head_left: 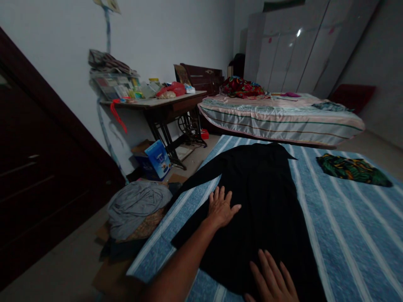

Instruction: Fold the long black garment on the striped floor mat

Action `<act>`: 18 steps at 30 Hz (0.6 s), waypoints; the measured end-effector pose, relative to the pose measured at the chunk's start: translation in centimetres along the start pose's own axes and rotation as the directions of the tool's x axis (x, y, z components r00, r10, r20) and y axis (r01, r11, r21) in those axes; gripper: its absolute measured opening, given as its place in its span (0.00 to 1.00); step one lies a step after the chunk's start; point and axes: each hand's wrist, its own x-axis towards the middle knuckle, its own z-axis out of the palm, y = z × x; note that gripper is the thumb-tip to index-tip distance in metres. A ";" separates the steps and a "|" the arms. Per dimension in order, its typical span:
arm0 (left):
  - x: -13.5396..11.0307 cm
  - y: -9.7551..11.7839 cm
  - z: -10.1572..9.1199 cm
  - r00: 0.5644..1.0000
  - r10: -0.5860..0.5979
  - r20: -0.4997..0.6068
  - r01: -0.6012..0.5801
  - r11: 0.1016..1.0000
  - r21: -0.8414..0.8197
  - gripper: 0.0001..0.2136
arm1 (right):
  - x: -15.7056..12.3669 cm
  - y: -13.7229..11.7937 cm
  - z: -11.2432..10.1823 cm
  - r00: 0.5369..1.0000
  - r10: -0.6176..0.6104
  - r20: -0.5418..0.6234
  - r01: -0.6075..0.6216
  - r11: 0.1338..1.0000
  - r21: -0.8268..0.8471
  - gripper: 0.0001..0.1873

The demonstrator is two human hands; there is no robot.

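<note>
A black garment lies spread flat on a blue striped cover, its collar end pointing away from the person and one sleeve stretched out to the left. The left hand rests palm down on the garment's left part, near where the sleeve joins the body, with fingers extended and a little spread and the thumb out to the side; it grips nothing. The right hand lies at the lower edge of the view, also palm down on the garment's near end, fingers straight and slightly apart, holding nothing. The two hands are apart, both flat against the dark cloth. To the right on the same cover, well apart from the garment, lies a green patterned cloth. Off the cover's left edge a grey pile of clothes sits on the floor, with a blue box beyond it under a cluttered table. A second bed with a striped spread stands behind, and pale wardrobes line the far wall.
</note>
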 end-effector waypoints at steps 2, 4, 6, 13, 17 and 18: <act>0.4 -0.5 -1.3 0.999 0.018 0.045 -0.013 0.993 -0.116 0.27 | 0.4 0.6 -0.6 0.997 -0.082 -0.011 0.081 0.996 -0.029 0.23; 0.9 -1.3 -2.8 0.997 0.037 0.065 -0.024 0.981 -0.190 0.21 | 0.8 1.1 -1.2 0.987 -0.163 -0.016 0.161 0.984 -0.069 0.26; 1.3 -2.4 -3.9 0.999 0.014 0.049 -0.003 0.977 -0.213 0.17 | 1.1 1.3 -1.8 0.980 -0.198 -0.017 0.195 0.976 -0.100 0.27; 2.8 -4.6 -4.0 0.962 -0.273 -0.002 0.265 0.937 -0.228 0.14 | 1.5 1.0 -2.3 0.981 -0.193 0.006 0.192 0.973 -0.129 0.27; 4.4 -4.4 -3.6 0.943 -0.326 0.063 0.330 0.897 -0.295 0.20 | 1.4 1.1 -2.2 0.981 -0.195 0.012 0.195 0.974 -0.112 0.27; 4.7 -4.3 -3.6 0.942 -0.327 0.080 0.334 0.887 -0.320 0.20 | 1.3 1.0 -2.1 0.984 -0.180 0.014 0.180 0.978 -0.101 0.27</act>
